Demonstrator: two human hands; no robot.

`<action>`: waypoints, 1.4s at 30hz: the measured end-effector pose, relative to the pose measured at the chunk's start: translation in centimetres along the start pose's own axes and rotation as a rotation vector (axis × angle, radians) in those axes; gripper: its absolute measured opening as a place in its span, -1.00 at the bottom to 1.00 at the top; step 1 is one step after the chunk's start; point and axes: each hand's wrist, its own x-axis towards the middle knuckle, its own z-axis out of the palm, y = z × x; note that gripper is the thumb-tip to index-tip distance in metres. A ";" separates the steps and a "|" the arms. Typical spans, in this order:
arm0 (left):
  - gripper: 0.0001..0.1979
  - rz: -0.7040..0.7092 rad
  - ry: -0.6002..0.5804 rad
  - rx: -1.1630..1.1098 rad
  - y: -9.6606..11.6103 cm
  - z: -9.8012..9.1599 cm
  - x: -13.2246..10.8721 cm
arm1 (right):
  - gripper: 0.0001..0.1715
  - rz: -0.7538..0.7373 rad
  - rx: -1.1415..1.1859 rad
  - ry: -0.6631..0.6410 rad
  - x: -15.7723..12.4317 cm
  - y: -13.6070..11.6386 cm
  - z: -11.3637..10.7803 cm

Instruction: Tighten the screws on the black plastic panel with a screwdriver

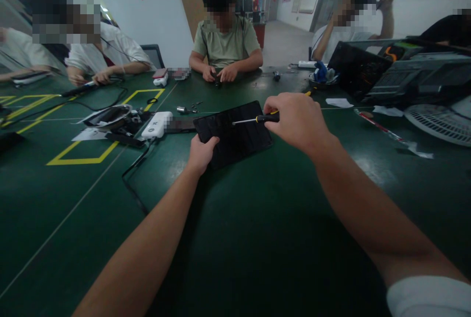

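Observation:
My left hand [203, 154] grips the near left edge of a flat black rectangular panel [243, 135], thumb on its upper face and the other fingers hidden beneath. The panel is tilted over the green table. In my right hand [294, 118] is a screwdriver [268, 117] with a black and yellow handle, my fingers closed around it. Its thin metal shaft points left across the panel, and the tip appears to meet the surface near the middle. Whether a screw sits under the tip is too small to tell.
On the green table [257, 238], a white power bank [157, 125] with a black cable lies left of the panel, near a heap of dark parts [117, 120]. Small metal pieces [187, 110] lie beyond. At right are a white fan grille [441, 123] and grey casings [415, 76]. Several people sit around.

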 end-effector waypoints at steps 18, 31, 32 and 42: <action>-0.63 0.000 -0.011 -0.010 0.2 0.1 -0.2 | -0.83 0.010 0.012 -0.006 0.1 0.3 0.3; -0.65 -0.011 -0.002 0.002 0.4 -0.1 -0.3 | -0.82 0.036 0.040 -0.036 0.1 0.2 0.3; -0.64 -0.011 -0.004 -0.002 0.3 -0.1 -0.3 | -0.81 0.040 0.043 -0.038 0.1 0.2 0.3; -0.64 -0.008 -0.014 -0.009 -0.1 -0.1 0.1 | -0.74 0.099 0.052 -0.069 0.1 0.4 0.3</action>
